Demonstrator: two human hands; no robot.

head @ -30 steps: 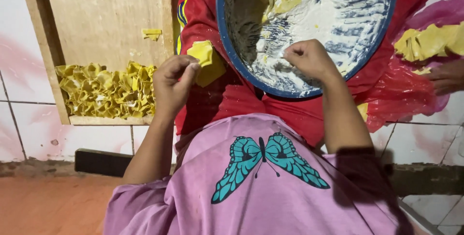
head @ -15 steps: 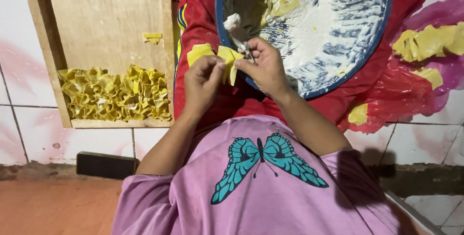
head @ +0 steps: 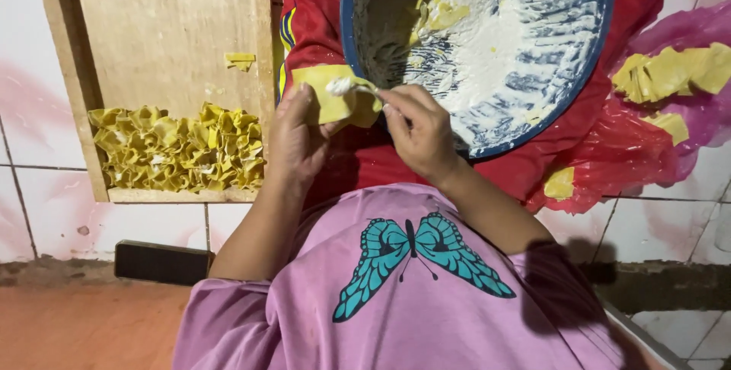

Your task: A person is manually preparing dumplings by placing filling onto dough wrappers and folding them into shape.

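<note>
head | left hand (head: 298, 138) cupped, gripping yellow wrapper (head: 339, 103) at frame centre | right hand (head: 417, 130) pinched on spoon (head: 352, 87), filling touching wrapper | bowl (head: 487, 35) upper right | folded dumplings (head: 179, 149) on board (head: 160, 27) left

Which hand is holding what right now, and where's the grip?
Left hand cradles a yellow wrapper from beneath, on its fingers. Right hand pinches the handle of a small utensil putting white filling on it.
</note>
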